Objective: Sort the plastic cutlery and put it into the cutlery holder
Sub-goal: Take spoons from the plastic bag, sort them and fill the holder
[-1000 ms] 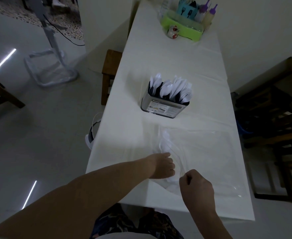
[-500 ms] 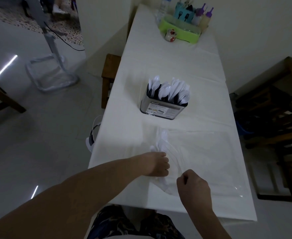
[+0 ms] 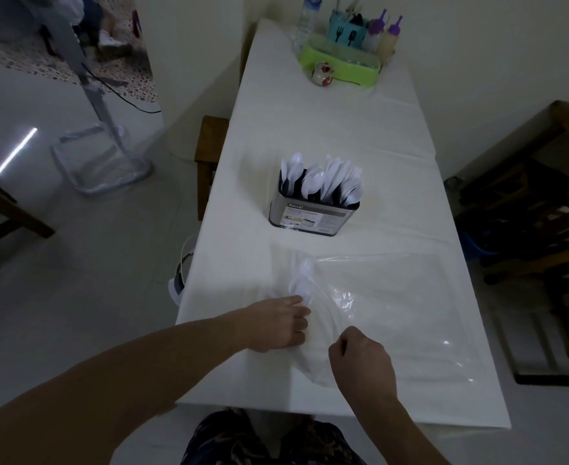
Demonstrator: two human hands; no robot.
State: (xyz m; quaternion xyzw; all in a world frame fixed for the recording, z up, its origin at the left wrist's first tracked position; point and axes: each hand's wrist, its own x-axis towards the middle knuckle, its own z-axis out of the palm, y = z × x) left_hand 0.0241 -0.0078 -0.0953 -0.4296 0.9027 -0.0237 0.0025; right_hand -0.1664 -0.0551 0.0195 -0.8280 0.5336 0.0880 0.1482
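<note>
A metal cutlery holder (image 3: 313, 218) stands mid-table, packed with white plastic spoons and forks (image 3: 326, 179). Nearer to me lies a clear plastic bag (image 3: 393, 313) spread flat on the white tablecloth. A few white plastic spoons (image 3: 301, 280) lie at the bag's left end. My left hand (image 3: 278, 323) is closed around their handles at the bag's mouth. My right hand (image 3: 362, 359) is a fist pinching the bag's near edge, just right of the left hand.
At the far end stand a green tray (image 3: 343, 63) with a teal utensil cup, purple-capped bottles, a water bottle (image 3: 304, 21) and a small mug (image 3: 323, 73). A wooden stool (image 3: 209, 146) sits left of the table; dark wooden chairs (image 3: 545, 213) stand on the right.
The hands hold nearly the same grip. My left hand and the spoons have shifted slightly away from the right hand; the camera has tilted a little.
</note>
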